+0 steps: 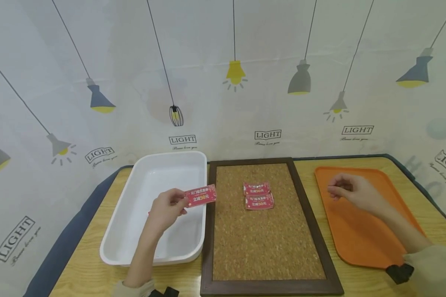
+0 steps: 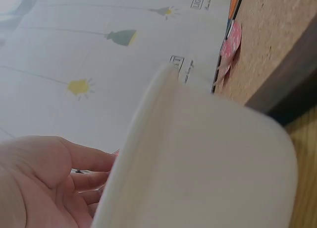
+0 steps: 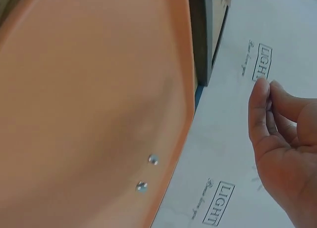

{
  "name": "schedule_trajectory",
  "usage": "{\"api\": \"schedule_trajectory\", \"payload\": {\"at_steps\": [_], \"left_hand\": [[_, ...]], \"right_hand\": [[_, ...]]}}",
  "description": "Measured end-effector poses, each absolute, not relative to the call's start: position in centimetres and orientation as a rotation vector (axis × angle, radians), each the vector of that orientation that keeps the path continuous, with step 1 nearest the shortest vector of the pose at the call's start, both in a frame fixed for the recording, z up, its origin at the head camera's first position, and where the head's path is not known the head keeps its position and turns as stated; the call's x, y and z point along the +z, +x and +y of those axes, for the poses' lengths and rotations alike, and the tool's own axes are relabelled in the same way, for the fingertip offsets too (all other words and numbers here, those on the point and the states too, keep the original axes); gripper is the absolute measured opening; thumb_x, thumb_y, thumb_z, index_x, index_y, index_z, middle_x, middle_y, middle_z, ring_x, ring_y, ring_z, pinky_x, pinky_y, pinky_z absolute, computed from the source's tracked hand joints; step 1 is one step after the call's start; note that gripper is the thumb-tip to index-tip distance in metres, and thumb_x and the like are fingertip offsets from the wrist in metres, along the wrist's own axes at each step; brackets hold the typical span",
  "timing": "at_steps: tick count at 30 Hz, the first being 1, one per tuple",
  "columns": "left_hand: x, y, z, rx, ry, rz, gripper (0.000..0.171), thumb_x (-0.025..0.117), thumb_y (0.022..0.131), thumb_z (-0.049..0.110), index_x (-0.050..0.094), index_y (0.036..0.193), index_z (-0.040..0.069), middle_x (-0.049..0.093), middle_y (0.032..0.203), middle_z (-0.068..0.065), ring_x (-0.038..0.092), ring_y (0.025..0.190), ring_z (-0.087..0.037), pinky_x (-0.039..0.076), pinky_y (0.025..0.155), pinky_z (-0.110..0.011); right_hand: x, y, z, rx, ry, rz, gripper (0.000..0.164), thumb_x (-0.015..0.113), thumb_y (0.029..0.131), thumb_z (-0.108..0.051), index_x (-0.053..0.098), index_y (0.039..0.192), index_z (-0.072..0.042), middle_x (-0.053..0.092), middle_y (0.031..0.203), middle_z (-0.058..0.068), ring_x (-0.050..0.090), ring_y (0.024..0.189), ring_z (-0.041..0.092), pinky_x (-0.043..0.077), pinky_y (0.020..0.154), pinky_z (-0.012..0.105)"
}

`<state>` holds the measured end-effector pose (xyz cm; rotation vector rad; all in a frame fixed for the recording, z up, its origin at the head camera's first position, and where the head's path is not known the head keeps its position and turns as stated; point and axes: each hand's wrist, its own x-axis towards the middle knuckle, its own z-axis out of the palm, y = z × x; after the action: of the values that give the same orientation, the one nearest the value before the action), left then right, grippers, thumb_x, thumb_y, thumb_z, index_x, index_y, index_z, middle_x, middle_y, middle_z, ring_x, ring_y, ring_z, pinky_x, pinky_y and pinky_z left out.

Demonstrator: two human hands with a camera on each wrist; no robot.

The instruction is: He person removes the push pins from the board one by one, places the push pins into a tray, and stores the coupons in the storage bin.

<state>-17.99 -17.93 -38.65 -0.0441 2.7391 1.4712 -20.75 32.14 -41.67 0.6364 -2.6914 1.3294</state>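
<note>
Between the thumb and fingers of my left hand [image 1: 166, 208] is a red coupon [image 1: 200, 196] with white and yellow print, held over the right side of the white tub [image 1: 107, 247]. Two like coupons [image 1: 259, 201] are on the cork board [image 1: 267, 247], one above the other, each with a small pushpin [image 1: 259, 199] in it. My right hand [image 1: 351, 192] is raised over the orange tray [image 1: 357, 247], its thumb and forefinger tips meeting. I cannot tell whether something small is between them. Two silvery pushpins [image 3: 153, 159] lie on the tray in the right wrist view.
The board's dark frame [image 1: 271, 287] stands between the tub and the tray on a wooden table [image 1: 83, 247]. Tall tub walls rise beside my left hand. Behind the table hangs a pale cloth [image 1: 208, 95] printed with lamps.
</note>
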Motion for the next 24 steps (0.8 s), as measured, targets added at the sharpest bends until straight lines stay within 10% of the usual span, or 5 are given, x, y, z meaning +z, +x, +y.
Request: {"api": "schedule_trajectory", "payload": {"at_steps": [24], "left_hand": [[-39.6, -18.1, -25.7, 1.283, -0.334, 2.756, 0.033, 0.057, 0.102, 0.015, 0.057, 0.124, -0.009, 0.064, 0.113, -0.026, 0.066, 0.090, -0.028, 0.056, 0.080, -0.039]], "right_hand": [[-43.8, -20.4, 39.8, 1.253, 0.302, -2.832, 0.023, 0.062, 0.101, -0.012, 0.061, 0.111, 0.009, 0.071, 0.090, 0.010, 0.070, 0.078, 0.012, 0.055, 0.069, 0.024]]}}
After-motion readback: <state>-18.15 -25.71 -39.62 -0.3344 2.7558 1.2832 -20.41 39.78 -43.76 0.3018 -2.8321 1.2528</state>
